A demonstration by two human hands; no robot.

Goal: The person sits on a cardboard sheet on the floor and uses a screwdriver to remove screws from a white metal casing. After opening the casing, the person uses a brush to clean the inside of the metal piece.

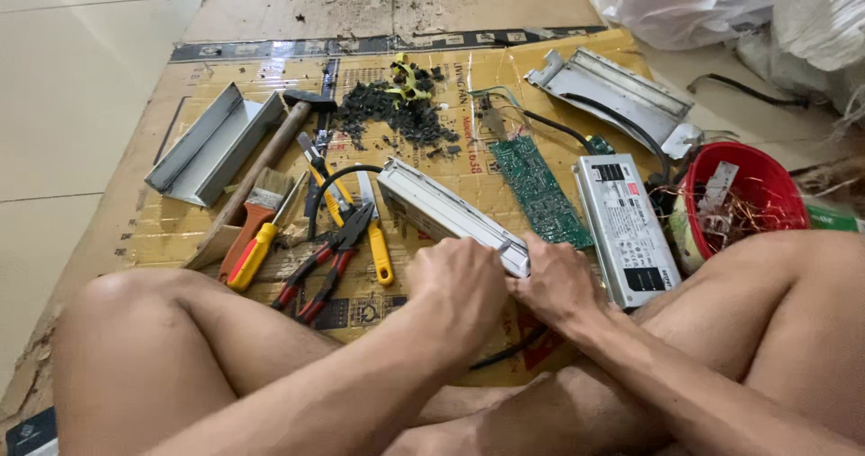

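Hands: left hand (459, 289) and right hand (557, 280) both gripping metal casing (441, 211) | cardboard (270, 14) beneath

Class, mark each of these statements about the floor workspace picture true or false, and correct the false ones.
1. Both hands, left hand and right hand, are on the near end of the long grey metal casing. True.
2. The green circuit board lies inside the red bucket. False: it lies flat on the cardboard sheet, between the grey metal casing and a silver box-shaped unit.
3. The wooden-handled hammer lies on the cardboard, apart from both hands. True.
4. The red-handled pliers are held in the left hand. False: they lie on the cardboard beside a yellow-handled tool.
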